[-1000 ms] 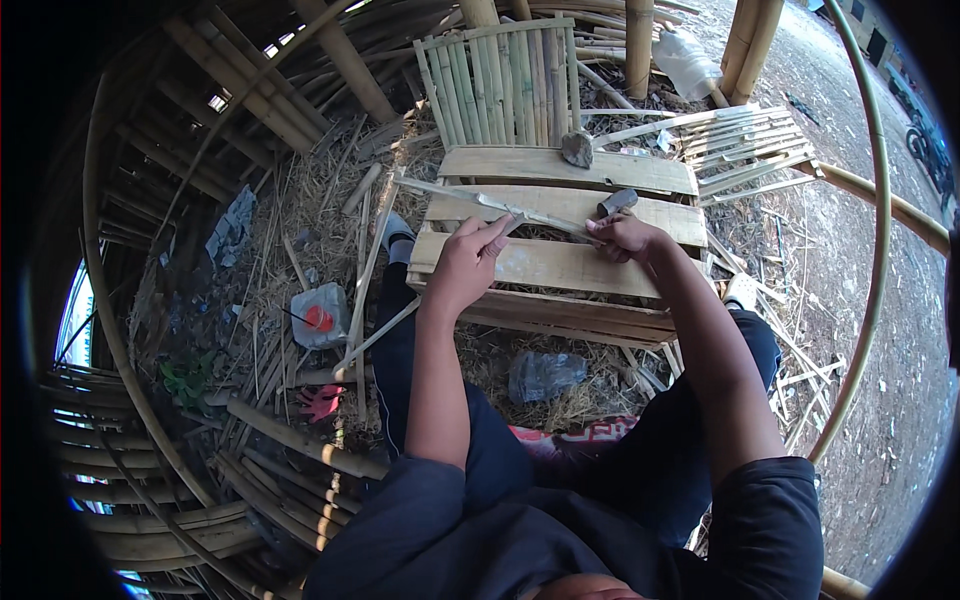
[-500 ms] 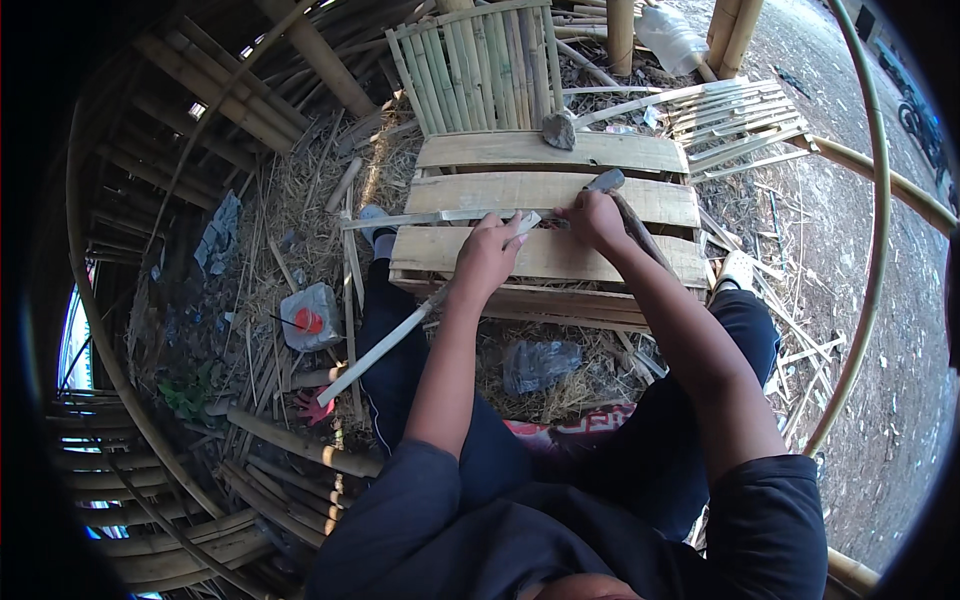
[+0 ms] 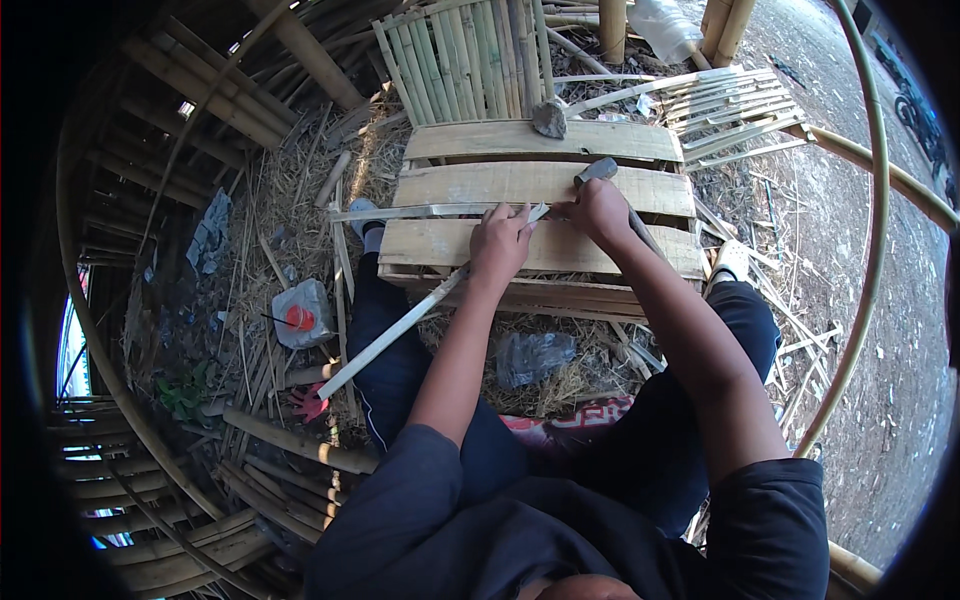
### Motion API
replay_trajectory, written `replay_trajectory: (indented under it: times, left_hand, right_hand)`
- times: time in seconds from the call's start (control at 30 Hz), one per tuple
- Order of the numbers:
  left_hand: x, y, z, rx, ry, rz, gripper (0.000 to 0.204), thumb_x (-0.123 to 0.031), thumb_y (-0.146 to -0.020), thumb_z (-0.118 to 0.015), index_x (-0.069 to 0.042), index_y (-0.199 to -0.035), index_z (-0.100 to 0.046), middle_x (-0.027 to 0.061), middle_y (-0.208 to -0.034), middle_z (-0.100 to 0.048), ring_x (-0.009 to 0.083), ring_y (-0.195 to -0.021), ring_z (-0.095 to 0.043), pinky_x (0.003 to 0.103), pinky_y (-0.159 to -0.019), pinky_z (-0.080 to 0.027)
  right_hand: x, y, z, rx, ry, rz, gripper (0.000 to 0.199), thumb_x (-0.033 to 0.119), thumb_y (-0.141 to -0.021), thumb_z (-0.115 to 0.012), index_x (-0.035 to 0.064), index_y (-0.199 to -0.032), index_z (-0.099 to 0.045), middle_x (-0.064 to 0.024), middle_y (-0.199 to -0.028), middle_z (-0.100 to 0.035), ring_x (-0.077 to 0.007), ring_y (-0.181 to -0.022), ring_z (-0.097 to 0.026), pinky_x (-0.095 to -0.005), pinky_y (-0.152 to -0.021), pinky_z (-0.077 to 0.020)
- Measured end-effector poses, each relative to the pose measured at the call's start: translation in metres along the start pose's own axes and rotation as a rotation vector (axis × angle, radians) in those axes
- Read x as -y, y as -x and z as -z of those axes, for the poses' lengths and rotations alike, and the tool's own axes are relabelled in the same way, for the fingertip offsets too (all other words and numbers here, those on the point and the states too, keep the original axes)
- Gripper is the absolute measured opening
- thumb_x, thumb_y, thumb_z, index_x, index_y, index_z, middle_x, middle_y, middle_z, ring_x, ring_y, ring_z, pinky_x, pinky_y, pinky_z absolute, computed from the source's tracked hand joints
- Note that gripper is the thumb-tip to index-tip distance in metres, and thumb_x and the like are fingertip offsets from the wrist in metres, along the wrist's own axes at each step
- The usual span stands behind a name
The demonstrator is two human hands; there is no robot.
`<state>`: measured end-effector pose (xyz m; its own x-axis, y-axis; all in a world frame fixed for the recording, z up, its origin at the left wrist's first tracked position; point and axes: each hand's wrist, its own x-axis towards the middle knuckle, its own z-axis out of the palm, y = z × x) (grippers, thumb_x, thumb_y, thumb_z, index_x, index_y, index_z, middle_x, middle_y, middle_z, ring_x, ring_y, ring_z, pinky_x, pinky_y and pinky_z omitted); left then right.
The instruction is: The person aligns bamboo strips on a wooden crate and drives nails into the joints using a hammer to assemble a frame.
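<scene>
My left hand (image 3: 500,243) is closed around a long pale bamboo strip (image 3: 390,333), which runs from beside my left leg up past my fingers. Its far end lies close to the fingertips of my right hand (image 3: 602,213). That hand is wrapped around a hammer (image 3: 597,170), its metal head showing above the fist and its handle slanting back under my forearm. Whether the right fingertips also pinch something small, I cannot tell. Both hands are over a low slatted wooden bench (image 3: 540,185). A second thin strip (image 3: 395,212) lies across the bench's left side.
A stone (image 3: 549,118) sits on the bench's far edge, before an upright bamboo-slat panel (image 3: 465,62). Another slatted bamboo piece (image 3: 735,110) lies at the far right. On the left are a whitish block with a red container (image 3: 300,317) and a red glove (image 3: 308,402).
My left hand has shifted slightly right with the bamboo strip, closer to my right hand. The right hand keeps the hammer almost in place. The whole view has tilted a little.
</scene>
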<state>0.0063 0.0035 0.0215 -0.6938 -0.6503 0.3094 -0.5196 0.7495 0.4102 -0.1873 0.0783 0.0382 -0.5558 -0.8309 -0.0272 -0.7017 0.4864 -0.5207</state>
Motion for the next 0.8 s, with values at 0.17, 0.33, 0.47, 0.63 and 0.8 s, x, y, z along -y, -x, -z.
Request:
replay_trajectory:
  times: [0.17,0.33,0.47,0.63,0.8]
  left_hand:
    - [0.003,0.002,-0.009,-0.061,-0.034,-0.074,0.029,-0.02,-0.09,-0.074,-0.012,-0.118,-0.078,0.0109,-0.107,-0.065,0.0302,-0.101,-0.063,0.046,-0.083,-0.053]
    - [0.005,0.002,-0.015,-0.202,-0.022,-0.148,0.026,-0.019,-0.09,-0.074,-0.012,-0.114,-0.079,0.0094,-0.11,-0.066,0.0302,-0.102,-0.063,0.048,-0.088,-0.05]
    - [-0.001,0.002,-0.008,-0.061,0.049,-0.021,0.024,-0.019,-0.09,-0.075,-0.012,-0.112,-0.079,0.0081,-0.104,-0.067,0.0298,-0.101,-0.063,0.048,-0.087,-0.05]
    - [0.004,0.003,-0.007,-0.108,0.036,-0.029,0.024,-0.018,-0.089,-0.076,-0.011,-0.112,-0.079,0.0087,-0.1,-0.067,0.0302,-0.097,-0.064,0.046,-0.081,-0.052]
    - [0.002,0.005,-0.003,-0.076,0.073,0.014,0.027,-0.019,-0.09,-0.075,-0.009,-0.115,-0.078,0.0112,-0.101,-0.066,0.0327,-0.097,-0.064,0.045,-0.084,-0.053]
  right_hand:
    - [-0.008,0.005,-0.007,-0.122,0.059,-0.001,0.054,0.043,-0.073,-0.091,-0.0002,-0.1,-0.072,-0.0219,-0.095,-0.073,-0.0393,-0.091,-0.073,-0.0486,-0.078,-0.058]
    - [-0.026,-0.009,-0.015,-0.085,-0.045,-0.046,0.05,0.044,-0.082,-0.084,0.0003,-0.101,-0.072,-0.0253,-0.092,-0.074,-0.0421,-0.087,-0.073,-0.0487,-0.076,-0.0588]
    - [-0.04,-0.023,-0.013,-0.007,-0.137,-0.114,0.047,0.04,-0.085,-0.081,-0.0016,-0.105,-0.07,-0.0253,-0.094,-0.074,-0.0424,-0.085,-0.073,-0.0493,-0.077,-0.0589]
    - [-0.039,-0.008,-0.008,0.037,-0.051,-0.023,0.041,0.035,-0.092,-0.074,-0.0048,-0.103,-0.067,-0.0194,-0.074,-0.071,-0.0336,-0.063,-0.071,-0.0434,-0.06,-0.0557]
    - [-0.008,0.006,0.009,0.327,-0.232,-0.242,0.039,0.037,-0.096,-0.071,-0.0015,-0.086,-0.07,-0.0104,-0.061,-0.063,-0.0214,-0.048,-0.059,-0.0374,-0.046,-0.0461]
